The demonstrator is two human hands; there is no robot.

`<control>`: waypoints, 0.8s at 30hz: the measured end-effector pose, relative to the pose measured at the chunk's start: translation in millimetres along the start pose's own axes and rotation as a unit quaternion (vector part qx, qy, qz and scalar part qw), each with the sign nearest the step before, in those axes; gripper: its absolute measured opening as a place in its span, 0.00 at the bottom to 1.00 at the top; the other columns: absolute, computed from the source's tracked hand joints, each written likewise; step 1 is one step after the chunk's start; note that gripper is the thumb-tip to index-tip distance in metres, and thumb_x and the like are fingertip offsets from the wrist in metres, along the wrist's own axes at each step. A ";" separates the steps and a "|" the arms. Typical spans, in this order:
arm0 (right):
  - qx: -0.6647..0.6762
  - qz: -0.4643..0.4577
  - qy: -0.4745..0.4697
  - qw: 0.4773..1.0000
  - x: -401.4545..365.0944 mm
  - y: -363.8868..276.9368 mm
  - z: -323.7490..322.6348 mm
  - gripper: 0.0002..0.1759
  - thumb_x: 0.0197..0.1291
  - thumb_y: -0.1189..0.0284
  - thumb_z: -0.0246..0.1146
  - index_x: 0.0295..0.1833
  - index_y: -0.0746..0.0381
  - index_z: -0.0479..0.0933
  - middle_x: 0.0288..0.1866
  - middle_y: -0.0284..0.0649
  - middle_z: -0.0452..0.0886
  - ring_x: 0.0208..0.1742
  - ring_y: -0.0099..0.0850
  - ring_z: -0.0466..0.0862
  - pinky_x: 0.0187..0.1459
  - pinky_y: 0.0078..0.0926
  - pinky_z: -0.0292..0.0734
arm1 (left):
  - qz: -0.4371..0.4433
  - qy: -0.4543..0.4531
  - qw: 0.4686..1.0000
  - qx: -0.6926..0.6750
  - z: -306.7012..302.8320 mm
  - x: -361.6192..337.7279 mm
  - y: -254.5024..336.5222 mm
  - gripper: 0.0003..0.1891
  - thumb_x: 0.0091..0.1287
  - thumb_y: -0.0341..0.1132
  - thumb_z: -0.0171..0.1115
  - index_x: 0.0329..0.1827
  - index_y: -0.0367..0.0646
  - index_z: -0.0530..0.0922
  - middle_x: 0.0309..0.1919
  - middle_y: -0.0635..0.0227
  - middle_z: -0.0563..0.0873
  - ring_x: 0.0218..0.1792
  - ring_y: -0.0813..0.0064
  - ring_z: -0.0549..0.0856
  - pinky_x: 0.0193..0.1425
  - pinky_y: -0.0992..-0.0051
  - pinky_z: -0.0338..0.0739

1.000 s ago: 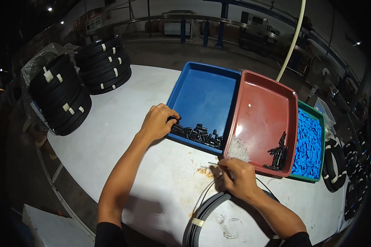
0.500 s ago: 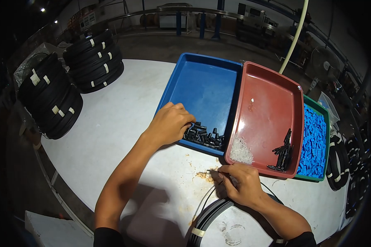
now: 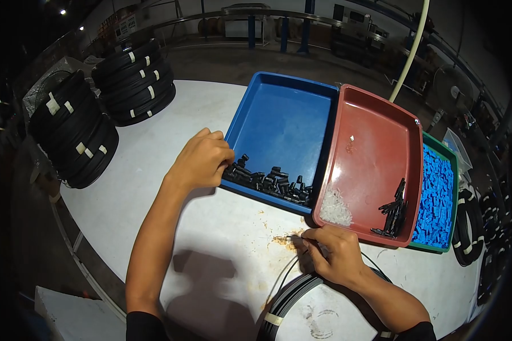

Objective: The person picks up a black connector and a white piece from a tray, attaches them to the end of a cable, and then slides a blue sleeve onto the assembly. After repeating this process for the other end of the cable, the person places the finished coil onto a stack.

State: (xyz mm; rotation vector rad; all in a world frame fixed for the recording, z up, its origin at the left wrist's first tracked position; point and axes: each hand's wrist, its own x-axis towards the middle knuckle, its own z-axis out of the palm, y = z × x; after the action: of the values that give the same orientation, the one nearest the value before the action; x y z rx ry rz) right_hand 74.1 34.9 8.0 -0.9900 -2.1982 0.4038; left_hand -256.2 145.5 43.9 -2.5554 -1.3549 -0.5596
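Note:
My left hand point(image 3: 203, 159) is at the near left corner of the blue tray point(image 3: 287, 119), its fingers closed beside small black parts point(image 3: 276, 183) heaped along the tray's near edge. What its fingertips hold, if anything, is hidden. Over the white table, my right hand point(image 3: 337, 254) pinches the end of a thin black cable. Below it lies the coiled black cable point(image 3: 287, 304), bound with pale tape. The red tray point(image 3: 375, 153) holds clear pieces point(image 3: 335, 209) and longer black parts point(image 3: 393, 213) near its front.
A green tray point(image 3: 453, 199) of small blue pieces point(image 3: 434, 204) is at the right. Two stacks of taped black coils point(image 3: 74, 133) point(image 3: 133, 82) stand on the white table point(image 3: 125, 187) at the left. More coils point(image 3: 466, 227) are at the far right. A pale pole point(image 3: 411, 51) rises behind the trays.
My left hand has moved left, from above the black parts to the blue tray's left corner, uncovering more of them. My right hand has stayed in place with the cable.

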 end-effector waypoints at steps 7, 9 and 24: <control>-0.008 0.000 -0.008 1.000 -1.2 1.6 0.9 0.08 0.58 0.77 0.71 0.43 0.63 0.87 0.31 0.44 0.86 0.30 0.42 0.87 0.33 0.36 0.81 | 0.010 -0.157 0.987 0.038 10.1 16.2 8.5 0.09 0.44 0.26 0.65 0.27 0.43 0.91 0.28 0.67 0.90 0.40 0.66 0.84 0.49 0.67 0.75; -0.006 0.000 -0.007 1.000 -0.8 0.2 0.6 0.08 0.57 0.77 0.71 0.43 0.63 0.87 0.31 0.44 0.86 0.30 0.42 0.87 0.33 0.36 0.81 | 0.001 -0.165 0.986 0.017 13.5 18.4 5.5 0.09 0.45 0.26 0.65 0.28 0.42 0.90 0.28 0.66 0.90 0.41 0.65 0.85 0.51 0.66 0.77; -0.007 0.003 -0.011 1.000 -0.7 1.2 0.6 0.08 0.58 0.77 0.71 0.43 0.63 0.87 0.31 0.44 0.86 0.30 0.42 0.87 0.33 0.36 0.82 | 0.039 -0.037 0.998 -0.040 22.3 25.6 7.8 0.07 0.57 0.28 0.70 0.35 0.46 0.93 0.35 0.69 0.92 0.43 0.66 0.87 0.55 0.66 0.80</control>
State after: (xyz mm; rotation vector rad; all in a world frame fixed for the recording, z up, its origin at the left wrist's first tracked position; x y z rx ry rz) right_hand 74.7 35.2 6.7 -1.0047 -2.2210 0.4053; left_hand -231.4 168.1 34.3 -2.7044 -1.2744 -0.5215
